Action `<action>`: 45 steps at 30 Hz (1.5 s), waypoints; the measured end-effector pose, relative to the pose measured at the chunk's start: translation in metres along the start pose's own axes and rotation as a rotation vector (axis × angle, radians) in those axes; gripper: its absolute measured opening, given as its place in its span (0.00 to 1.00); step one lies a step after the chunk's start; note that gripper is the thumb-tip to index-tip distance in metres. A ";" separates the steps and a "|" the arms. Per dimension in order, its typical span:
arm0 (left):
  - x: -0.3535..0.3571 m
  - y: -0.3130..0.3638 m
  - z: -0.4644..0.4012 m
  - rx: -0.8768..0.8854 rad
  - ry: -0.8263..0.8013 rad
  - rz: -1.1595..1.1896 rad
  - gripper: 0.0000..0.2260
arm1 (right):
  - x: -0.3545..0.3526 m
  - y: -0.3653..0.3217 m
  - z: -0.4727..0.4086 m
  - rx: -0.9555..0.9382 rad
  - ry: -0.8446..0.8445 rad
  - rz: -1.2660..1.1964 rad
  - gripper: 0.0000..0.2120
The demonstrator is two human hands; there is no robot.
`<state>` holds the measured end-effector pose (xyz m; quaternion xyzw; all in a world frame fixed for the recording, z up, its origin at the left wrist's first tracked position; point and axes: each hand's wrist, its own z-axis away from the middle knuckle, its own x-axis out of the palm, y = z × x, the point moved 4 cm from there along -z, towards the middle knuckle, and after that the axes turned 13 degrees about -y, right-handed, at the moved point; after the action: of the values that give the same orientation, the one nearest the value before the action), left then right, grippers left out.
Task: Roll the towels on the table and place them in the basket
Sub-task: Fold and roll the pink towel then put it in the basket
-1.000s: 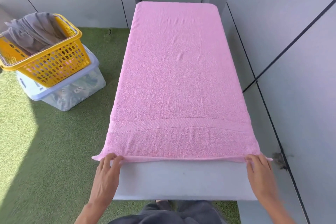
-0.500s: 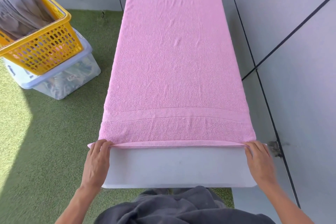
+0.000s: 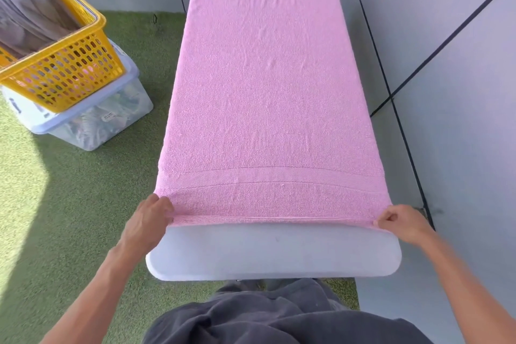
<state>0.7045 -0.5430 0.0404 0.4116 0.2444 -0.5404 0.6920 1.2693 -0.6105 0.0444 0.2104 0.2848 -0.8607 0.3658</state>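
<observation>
Left hand (image 3: 149,219) curled over the near left corner of the pink terry towel (image 3: 268,98), fingers tucked round the hem, knuckles up. Right hand (image 3: 402,222) pinching the near right corner, fingertips folded in on the edge. Both clamped on cloth, well apart, one at each end of the near hem, which is turned over in a thin first fold.

Towel spread flat along the long white padded bench (image 3: 273,257), covering all but a bare strip at the near end, a woven band running across just beyond the hem.

Left of the bench, on green artificial grass (image 3: 69,204): yellow perforated plastic basket (image 3: 69,70) with grey cloth (image 3: 30,22) draped inside, resting tilted on a clear plastic storage box with a pale lid (image 3: 92,123). Small label on the box front, too small to read.

Right of the bench, grey panelled wall (image 3: 446,64). Dark grey garment (image 3: 279,315) at the bottom edge.
</observation>
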 end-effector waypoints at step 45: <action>0.033 0.013 0.032 0.192 0.386 -0.092 0.14 | 0.052 -0.003 0.019 -0.276 0.596 0.225 0.16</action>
<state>0.7230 -0.5864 0.0358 0.5598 0.3384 -0.5035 0.5644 1.2303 -0.6474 0.0298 0.4311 0.4676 -0.6693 0.3841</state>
